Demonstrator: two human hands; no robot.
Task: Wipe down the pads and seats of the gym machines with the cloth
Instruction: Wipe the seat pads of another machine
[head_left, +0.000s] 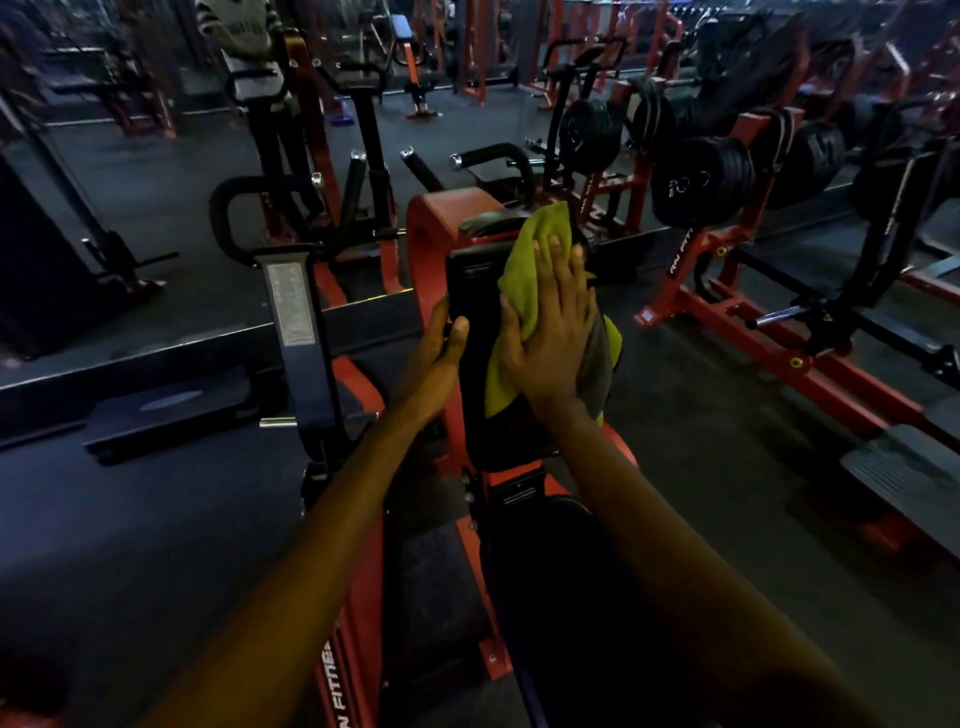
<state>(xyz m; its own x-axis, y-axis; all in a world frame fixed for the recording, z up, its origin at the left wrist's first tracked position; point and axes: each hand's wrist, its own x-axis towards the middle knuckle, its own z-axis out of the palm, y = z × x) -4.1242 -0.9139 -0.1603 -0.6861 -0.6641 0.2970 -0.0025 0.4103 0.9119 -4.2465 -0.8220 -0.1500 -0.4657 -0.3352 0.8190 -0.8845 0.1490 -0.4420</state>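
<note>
Wiping is the step I am doing at this moment, on the upright black pad (470, 291) of the red-framed machine (428, 223) in front of me. I am pressing the green cloth (524, 270) flat against the pad's face with my right hand (556, 343), fingers straight and spread, palm on the fabric; nothing is curling round it, so only pressure is holding the cloth there. It is lying over the pad's upper right part, one end reaching up past my fingertips and a loose fold hanging off the right edge beside my wrist. My left hand (436, 353) is gripping the pad's left edge, thumb wrapping onto the front, fingers going out of sight behind, steadying it. I am judging this pad as only partly wiped: the strip beside my left thumb and the lower part are lying bare of cloth. The next move is calling for a firm sweep down and across to those parts, gathering the hanging fold so it is not slipping off. What I am taking to be the dark seat (540, 561), below between my forearms, is waiting its turn
</note>
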